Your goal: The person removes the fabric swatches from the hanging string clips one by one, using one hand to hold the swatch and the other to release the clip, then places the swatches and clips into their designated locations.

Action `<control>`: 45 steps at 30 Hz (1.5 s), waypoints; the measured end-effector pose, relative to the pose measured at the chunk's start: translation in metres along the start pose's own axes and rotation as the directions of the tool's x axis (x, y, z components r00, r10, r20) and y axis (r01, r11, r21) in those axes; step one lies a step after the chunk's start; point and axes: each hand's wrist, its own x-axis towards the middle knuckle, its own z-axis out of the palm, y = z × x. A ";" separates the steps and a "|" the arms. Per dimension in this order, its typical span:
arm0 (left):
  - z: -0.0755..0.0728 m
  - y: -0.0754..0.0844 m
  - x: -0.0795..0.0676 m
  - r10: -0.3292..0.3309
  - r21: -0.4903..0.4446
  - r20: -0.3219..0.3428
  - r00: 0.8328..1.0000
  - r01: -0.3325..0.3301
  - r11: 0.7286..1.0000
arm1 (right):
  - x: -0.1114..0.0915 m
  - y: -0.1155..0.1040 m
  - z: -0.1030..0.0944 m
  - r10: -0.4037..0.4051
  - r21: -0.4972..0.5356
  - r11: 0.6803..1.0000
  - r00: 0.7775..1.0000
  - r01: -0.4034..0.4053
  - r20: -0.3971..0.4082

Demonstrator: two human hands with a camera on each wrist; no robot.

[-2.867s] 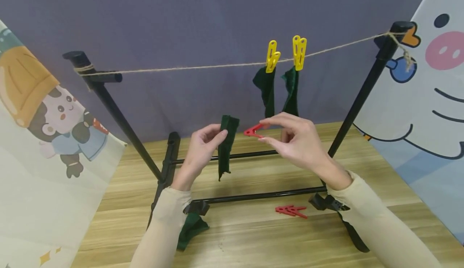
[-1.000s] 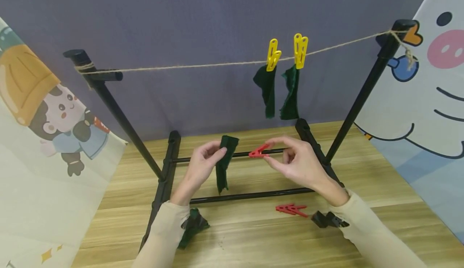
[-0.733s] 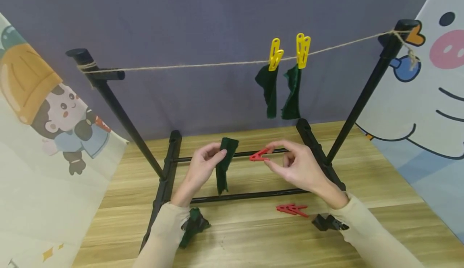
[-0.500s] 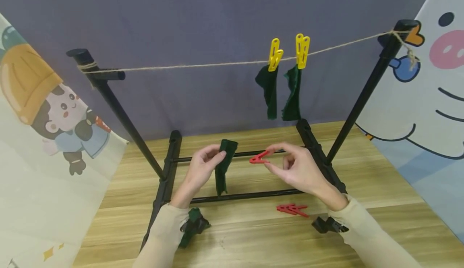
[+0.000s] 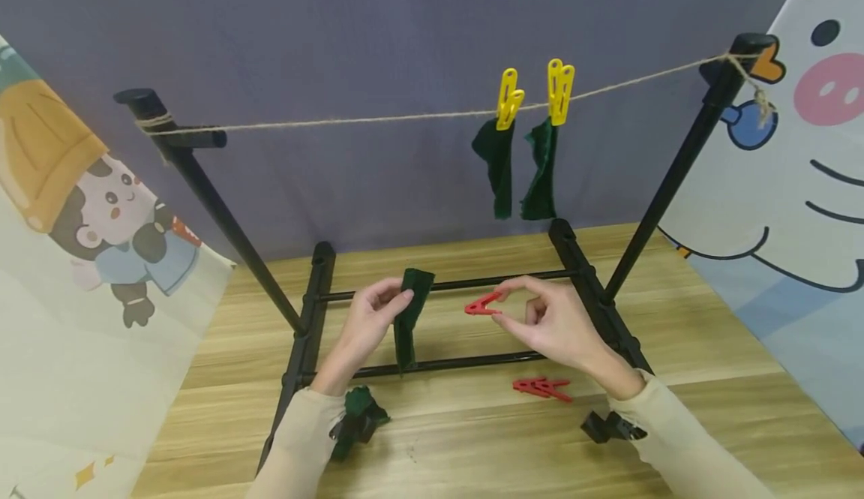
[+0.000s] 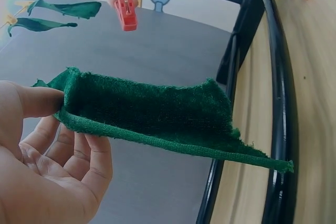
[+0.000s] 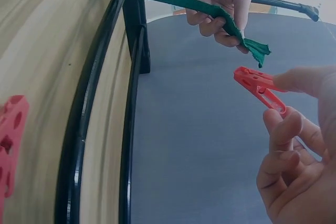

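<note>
My left hand (image 5: 368, 319) pinches a strip of dark green cloth (image 5: 409, 326) near its top, so it hangs down in front of the rack's bars. Seen from the left wrist, the cloth (image 6: 157, 111) is creased lengthwise, with frayed edges. To its right, my right hand (image 5: 550, 323) holds a red clothespin (image 5: 481, 305) by its two handles between thumb and forefinger, its nose pointing left at the cloth. A small gap separates clothespin and cloth. Above, two yellow clothespins (image 5: 509, 99) fasten two green cloth pieces (image 5: 498, 169) to a twine line (image 5: 351, 121).
A black rack (image 5: 232, 221) carries the twine between two posts, its lower bars crossing the wooden table (image 5: 459, 439). More red clothespins (image 5: 542, 388) lie at the front. Crumpled green cloth (image 5: 358, 420) lies beside my left sleeve. A grey backdrop stands behind.
Both hands have come down from nearer the line, with the cloth and the red clothespin still held. Lately they have sunk slightly further, the left also shifting a little left.
</note>
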 end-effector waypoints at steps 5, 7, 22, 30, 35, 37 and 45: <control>0.001 -0.012 -0.002 -0.002 0.003 -0.001 1.000 0.002 1.000 | -0.006 0.004 0.003 0.034 0.020 0.999 0.999 -0.034 0.021; 0.002 -0.015 -0.003 -0.016 0.002 0.000 1.000 0.016 1.000 | -0.008 0.007 0.005 0.042 0.023 0.999 0.999 -0.042 0.028; -0.003 -0.029 -0.019 -0.082 0.029 0.022 0.996 0.081 0.996 | -0.025 0.024 0.011 0.127 0.040 0.991 0.989 -0.130 0.075; -0.008 -0.036 -0.030 -0.092 0.055 0.037 0.995 0.090 0.994 | -0.035 0.030 0.013 0.179 0.020 0.983 0.975 -0.183 0.132; -0.011 -0.039 -0.033 -0.124 0.051 0.070 0.990 0.120 0.991 | -0.040 0.035 0.014 0.194 -0.004 0.980 0.966 -0.197 0.172; -0.012 -0.039 -0.034 -0.125 0.058 0.084 0.989 0.120 0.991 | -0.043 0.037 0.014 0.202 -0.009 0.979 0.961 -0.204 0.189; -0.019 -0.040 -0.042 -0.102 0.131 0.139 0.985 0.084 0.988 | -0.054 0.044 0.014 0.199 -0.027 0.980 0.947 -0.198 0.252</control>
